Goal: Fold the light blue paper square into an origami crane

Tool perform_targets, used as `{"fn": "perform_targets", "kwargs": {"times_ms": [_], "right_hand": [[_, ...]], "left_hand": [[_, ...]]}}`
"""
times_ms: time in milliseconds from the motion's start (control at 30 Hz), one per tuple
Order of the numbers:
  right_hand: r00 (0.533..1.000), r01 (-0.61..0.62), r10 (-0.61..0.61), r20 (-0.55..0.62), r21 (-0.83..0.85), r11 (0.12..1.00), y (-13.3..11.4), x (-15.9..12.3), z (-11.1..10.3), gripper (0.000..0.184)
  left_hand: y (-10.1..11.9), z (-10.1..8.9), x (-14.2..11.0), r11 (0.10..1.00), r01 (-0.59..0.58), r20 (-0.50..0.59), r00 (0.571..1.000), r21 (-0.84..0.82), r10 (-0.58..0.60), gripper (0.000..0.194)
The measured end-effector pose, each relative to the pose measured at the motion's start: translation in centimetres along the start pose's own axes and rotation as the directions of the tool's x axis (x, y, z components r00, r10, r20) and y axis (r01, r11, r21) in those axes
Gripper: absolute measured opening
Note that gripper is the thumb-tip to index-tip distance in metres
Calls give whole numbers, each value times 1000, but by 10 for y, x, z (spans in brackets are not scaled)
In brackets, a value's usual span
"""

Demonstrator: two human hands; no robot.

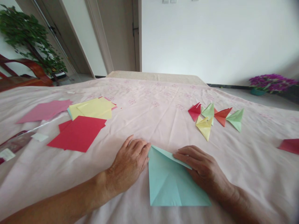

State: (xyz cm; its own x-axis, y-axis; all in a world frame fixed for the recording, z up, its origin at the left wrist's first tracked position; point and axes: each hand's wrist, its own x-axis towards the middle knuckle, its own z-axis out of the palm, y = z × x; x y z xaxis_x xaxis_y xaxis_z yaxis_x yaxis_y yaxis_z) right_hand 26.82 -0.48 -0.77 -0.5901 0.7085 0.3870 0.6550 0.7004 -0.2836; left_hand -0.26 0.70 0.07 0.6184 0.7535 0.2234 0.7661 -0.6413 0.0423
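A sheet of teal origami paper [168, 183] with crease lines lies on the cloth in front of me. Its upper right edge is folded over into a narrow, paler flap. My left hand [132, 161] pinches the top left corner, fingers curled together. Along the folded flap lies my right hand [202, 166], closed over the paper's right side, its thumb partly hidden. Beyond the right hand sit several small folded paper pieces: a red one [195, 111], a yellow one [204, 127], an orange one [223, 115] and green ones [236, 119].
Red sheets [78, 133], yellow sheets [93, 108] and pink sheets [45, 110] lie at the left, near a clear plastic packet [18, 141]. A red paper piece [289, 146] is at the right edge. The pink tablecloth [149, 118] has wrinkles.
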Motion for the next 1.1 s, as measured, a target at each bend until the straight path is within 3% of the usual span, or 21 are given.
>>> {"fn": "perform_targets", "kwargs": {"times_ms": [267,433,633,767,900,1100], "right_hand": [[989,45,-11,148,-229,972,-8,0,-6,29],[986,28,16,168,-255,967,-11,-1,-7,28],[992,-111,112,61,-20,994,0,-2,0,48],[984,-175,176,5,95,980,6,-1,1,40],[966,-251,254,-49,56,966,6,-1,1,30],[990,-139,136,-33,-118,983,3,-5,1,41]], "left_hand": [[-1,-1,2,1000,-20,-8,1000,7,20,35],[-1,-1,2,999,-30,-19,999,28,30,34],[-2,1,3,997,-54,-36,998,62,56,34],[-2,3,3,996,-53,-54,997,74,57,35],[-1,3,3,994,-60,-58,996,90,66,35],[1,2,4,993,-68,-72,995,94,75,35]]}}
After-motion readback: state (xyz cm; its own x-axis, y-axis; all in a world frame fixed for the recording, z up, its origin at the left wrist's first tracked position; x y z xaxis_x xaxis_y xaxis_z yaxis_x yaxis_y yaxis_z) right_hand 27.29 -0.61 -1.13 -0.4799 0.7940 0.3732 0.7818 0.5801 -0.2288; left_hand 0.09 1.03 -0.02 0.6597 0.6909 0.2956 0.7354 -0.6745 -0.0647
